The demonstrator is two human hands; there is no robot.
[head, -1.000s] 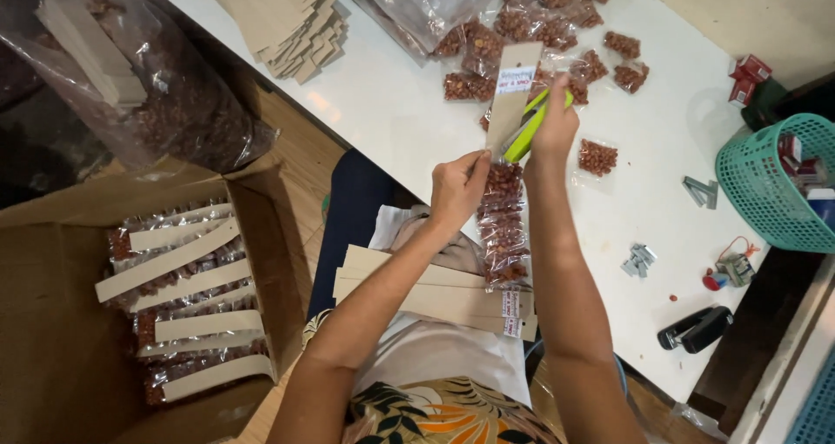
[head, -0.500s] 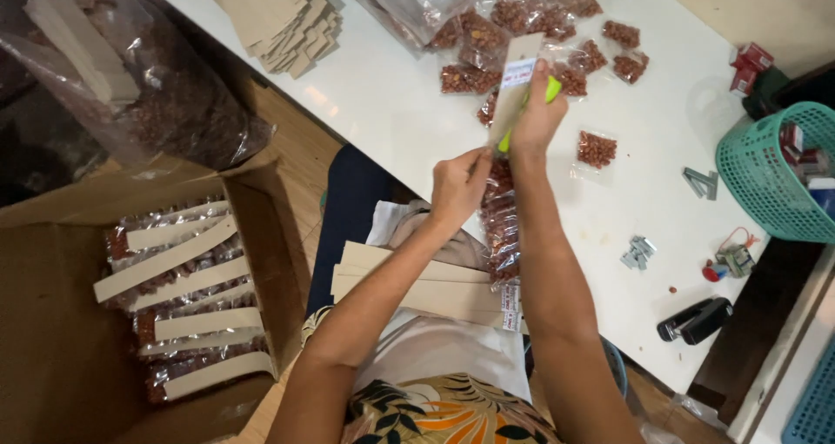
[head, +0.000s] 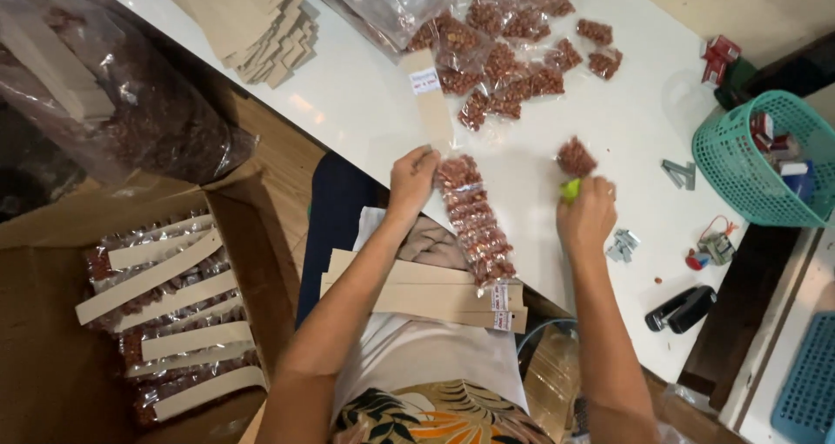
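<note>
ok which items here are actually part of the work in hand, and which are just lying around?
In hand:
left hand on tan card strip with its row of clear nut packets
right hand around lime-green stapler
loose nut packets

Lying about:
black stapler
teal plastic basket
staple bars

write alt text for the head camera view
A person's left hand holds a cardboard strip hung with small nut packets on a white table, while the right hand grips a green stapler.
</note>
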